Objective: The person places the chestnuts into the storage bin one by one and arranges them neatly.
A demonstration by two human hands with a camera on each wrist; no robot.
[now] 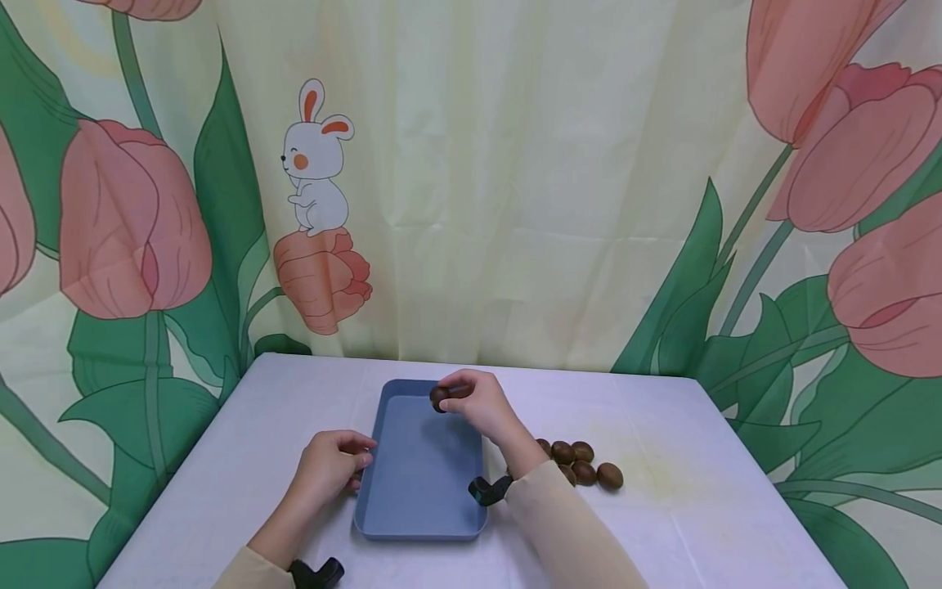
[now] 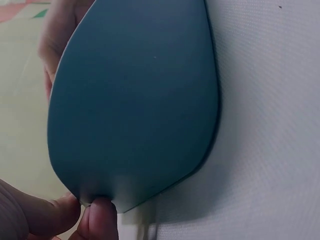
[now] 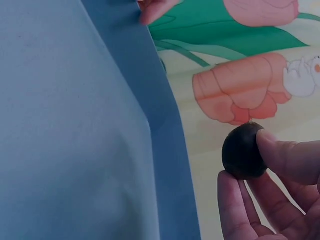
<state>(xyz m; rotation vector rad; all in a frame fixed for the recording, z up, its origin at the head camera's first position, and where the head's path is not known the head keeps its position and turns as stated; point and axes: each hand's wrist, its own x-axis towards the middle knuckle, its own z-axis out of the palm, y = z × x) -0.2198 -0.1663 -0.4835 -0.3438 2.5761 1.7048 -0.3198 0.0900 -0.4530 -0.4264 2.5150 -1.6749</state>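
A blue rectangular tray point(image 1: 423, 491) lies on the table. My left hand point(image 1: 331, 466) holds its left rim, and in the left wrist view the thumb and a fingertip point(image 2: 103, 217) meet at the tray's edge point(image 2: 135, 110). Over the far right part of the tray, my right hand point(image 1: 478, 405) pinches a dark brown passion fruit point(image 1: 438, 398). In the right wrist view this passion fruit point(image 3: 244, 151) sits between thumb and fingertips, with a small stem nub on top. To the right of the tray lie several more passion fruits point(image 1: 610, 476), partly hidden behind the right forearm.
A white cloth covers the table point(image 1: 699, 523). Behind it hangs a curtain point(image 1: 500, 204) printed with tulips and a rabbit. Black wrist straps point(image 1: 489, 491) show on both arms, the right one overlapping the tray's right rim in the head view.
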